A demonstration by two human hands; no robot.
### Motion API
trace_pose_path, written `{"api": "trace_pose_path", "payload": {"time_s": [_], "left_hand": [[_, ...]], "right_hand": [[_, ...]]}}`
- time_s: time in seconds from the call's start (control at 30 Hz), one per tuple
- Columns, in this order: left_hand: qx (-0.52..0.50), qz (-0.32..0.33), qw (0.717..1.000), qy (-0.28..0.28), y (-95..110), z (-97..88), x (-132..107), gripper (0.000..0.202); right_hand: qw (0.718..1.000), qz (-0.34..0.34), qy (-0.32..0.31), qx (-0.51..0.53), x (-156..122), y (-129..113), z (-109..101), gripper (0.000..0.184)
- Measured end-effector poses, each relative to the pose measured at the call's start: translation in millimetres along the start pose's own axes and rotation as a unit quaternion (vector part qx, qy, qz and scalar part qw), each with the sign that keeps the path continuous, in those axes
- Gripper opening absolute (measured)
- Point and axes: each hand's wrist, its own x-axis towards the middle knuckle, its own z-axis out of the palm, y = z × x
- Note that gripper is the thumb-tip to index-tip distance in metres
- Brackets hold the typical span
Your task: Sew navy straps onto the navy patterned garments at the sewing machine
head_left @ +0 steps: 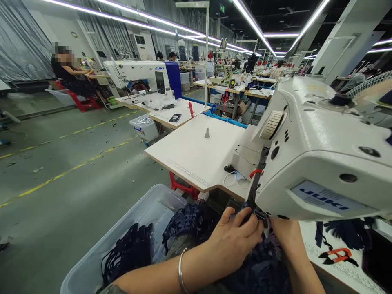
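My left hand [234,241], a silver bangle on its wrist, pinches dark navy lace fabric [190,222] just under the head of a white JUKI sewing machine [318,163]. Its fingers are pressed together on the cloth near the needle area. My right hand [283,232] reaches under the machine head; its fingers are hidden by the machine and the fabric. More navy lace lies across my lap [263,273].
A clear plastic bin [92,265] with dark lace pieces stands at lower left. Orange thread snips [337,255] lie on the table at right. A white worktable [196,155] extends ahead. Other sewing stations and a seated person [69,71] are further back; a grey floor lies left.
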Motion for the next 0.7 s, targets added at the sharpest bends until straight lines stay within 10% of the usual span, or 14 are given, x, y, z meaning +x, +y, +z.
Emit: {"api": "trace_pose_path", "payload": {"time_s": [0.2,0.43,0.7], "left_hand": [[-0.019,-0.027,0.999,0.038,-2,12.0,-1,0.029],[-0.037,0.028,0.999,0.005,-4,6.7,1,0.036],[-0.028,0.045,0.998,-0.017,3,7.3,2,0.042]], "right_hand": [[0.996,0.077,0.041,0.0,-20,-15,-15,0.036],[0.979,0.141,-0.108,0.099,-84,-44,-26,0.033],[0.966,0.163,-0.141,0.143,-88,-36,-26,0.032]]}}
